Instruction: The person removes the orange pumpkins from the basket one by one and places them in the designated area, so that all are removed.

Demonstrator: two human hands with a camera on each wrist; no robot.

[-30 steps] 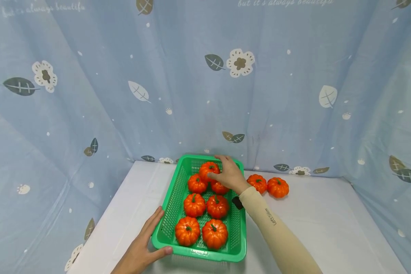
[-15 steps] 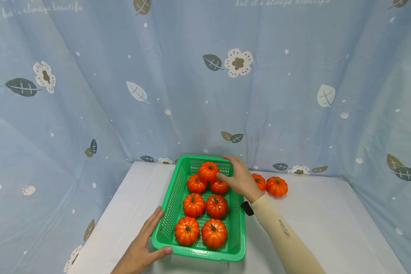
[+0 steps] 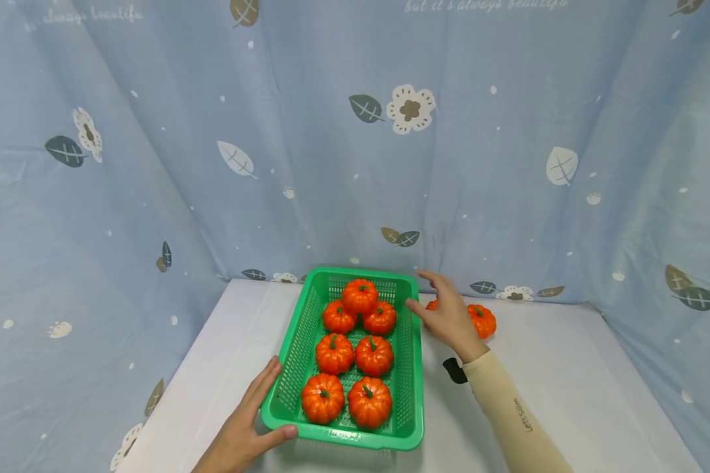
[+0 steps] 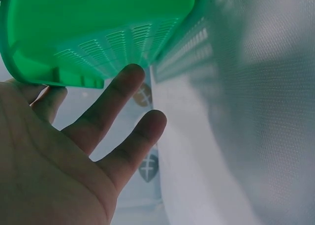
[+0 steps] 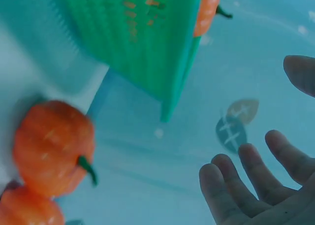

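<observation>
A green mesh basket holds several small orange pumpkins; the back one sits higher, overlapping the two in front of it. At the basket's near left corner, my left hand rests with straight fingers along the side and the thumb at the front rim. The left wrist view shows its fingers spread against the basket. My right hand hovers just beyond the basket's right rim, fingers apart and nothing in them. Below it, two more pumpkins lie on the table, one of them partly behind the hand.
A white-covered table carries the basket. Blue patterned curtain hangs behind the table and along both sides. A black wrist strap piece shows beside the right sleeve.
My right hand has let go of the topmost pumpkin at the back of the basket and moved right, out over the pumpkins on the table. The left hand has stayed at the basket corner.
</observation>
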